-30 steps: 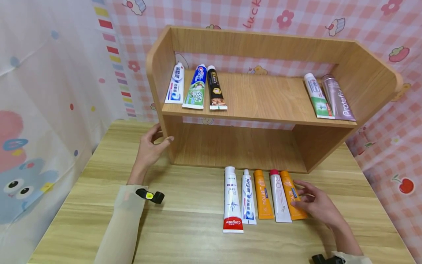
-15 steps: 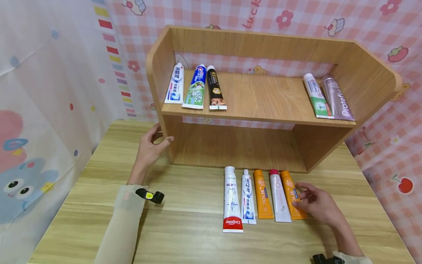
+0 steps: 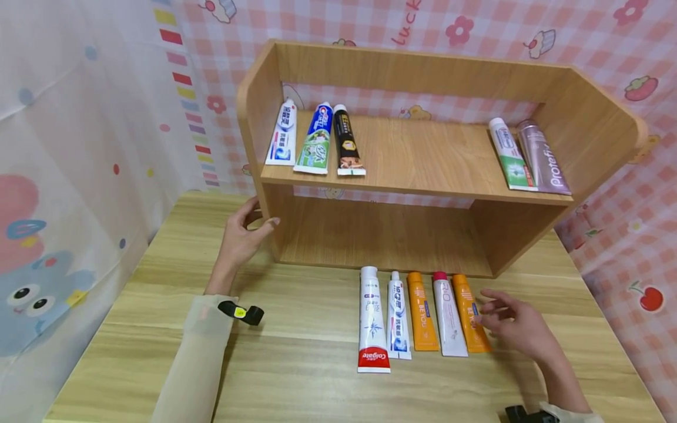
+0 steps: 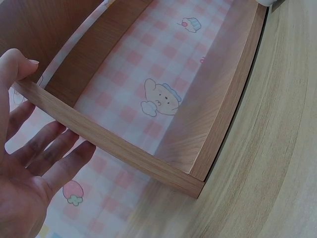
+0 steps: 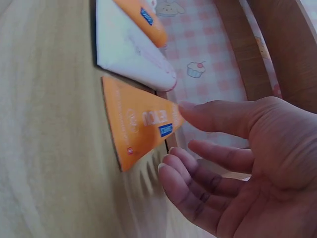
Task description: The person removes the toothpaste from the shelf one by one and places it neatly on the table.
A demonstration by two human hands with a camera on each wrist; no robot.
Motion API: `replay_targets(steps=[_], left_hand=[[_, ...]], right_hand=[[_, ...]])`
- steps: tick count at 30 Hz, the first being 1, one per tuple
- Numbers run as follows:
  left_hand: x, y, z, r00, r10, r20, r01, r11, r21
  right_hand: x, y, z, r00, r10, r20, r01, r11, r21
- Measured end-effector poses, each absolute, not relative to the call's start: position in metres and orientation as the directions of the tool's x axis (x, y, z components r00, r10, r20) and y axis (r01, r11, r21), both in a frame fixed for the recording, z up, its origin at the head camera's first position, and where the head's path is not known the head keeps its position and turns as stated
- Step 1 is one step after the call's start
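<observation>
My left hand (image 3: 243, 235) holds the left side panel of a wooden shelf (image 3: 423, 144); in the left wrist view the thumb (image 4: 22, 63) lies on the inner side and the fingers on the outer. My right hand (image 3: 520, 329), fingers loosely bent and apart, is just right of an orange toothpaste tube (image 3: 471, 314). In the right wrist view its thumb overlaps that tube's narrow end. Left of it lie a white tube with a red cap (image 3: 449, 317), another orange tube (image 3: 422, 311), a slim white-blue tube (image 3: 398, 317) and a Colgate tube (image 3: 373, 323).
On the upper shelf board stand a white tube (image 3: 282, 134), a green-blue Crest tube (image 3: 316, 141) and a black tube (image 3: 347, 141) at left. A white-green tube (image 3: 510, 155) and a mauve Protefix tube (image 3: 542, 158) lean at right. Patterned cloth (image 3: 402, 26) hangs behind.
My right hand has drawn slightly to the right, off the rightmost orange tube, which now lies a little straighter. The left hand has stayed on the shelf.
</observation>
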State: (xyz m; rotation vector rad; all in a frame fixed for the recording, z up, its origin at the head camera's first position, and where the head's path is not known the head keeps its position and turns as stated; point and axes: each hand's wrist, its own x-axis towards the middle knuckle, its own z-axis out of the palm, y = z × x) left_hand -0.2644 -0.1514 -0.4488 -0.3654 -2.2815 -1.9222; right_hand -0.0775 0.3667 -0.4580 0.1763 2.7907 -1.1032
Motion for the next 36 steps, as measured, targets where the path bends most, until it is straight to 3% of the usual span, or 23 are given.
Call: replay_targets(steps=[9, 21, 36], left_hand=[[-0.264, -0.154, -0.450, -0.962, 0.094, 0.255, 0.268, 0.174, 0.947], [-0.264, -0.152, -0.449, -0.961, 0.100, 0.257, 0.271, 0.184, 0.945], [-0.264, -0.152, -0.450, -0.961, 0.099, 0.258, 0.272, 0.182, 0.945]], right_hand=[[-0.080, 0.364, -0.445, -0.987, 0.052, -0.149, 0.141, 0.710, -0.690], [-0.083, 0.351, -0.416, -0.999, -0.029, -0.025, 0.002, 0.619, -0.785], [-0.094, 0.334, -0.385, -0.960, -0.122, 0.252, -0.280, 0.433, -0.857]])
